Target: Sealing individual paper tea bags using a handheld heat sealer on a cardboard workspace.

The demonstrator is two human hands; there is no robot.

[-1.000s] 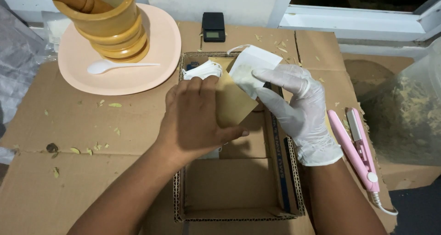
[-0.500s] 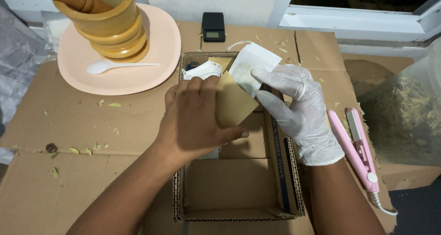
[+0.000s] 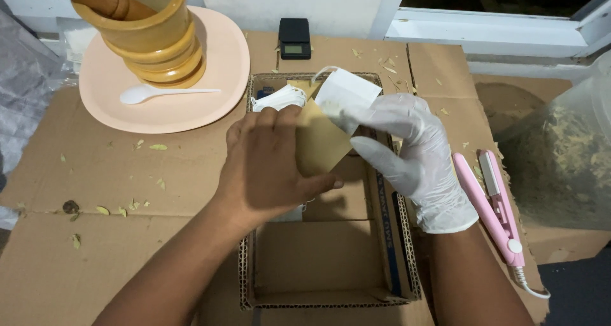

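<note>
Barely changed: both hands stay put since a second ago.
Left hand (image 3: 267, 167): bare, fingers closed around brown paper pouch (image 3: 320, 141).
Right hand (image 3: 414, 154): gloved, fingers pinching small white filter bag (image 3: 347, 92) at pouch mouth.
Place: above open cardboard box (image 3: 394, 237).

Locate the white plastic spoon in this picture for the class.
In the head view, the white plastic spoon lies at upper left on the peach plate, just in front of the wooden mortar.
</note>
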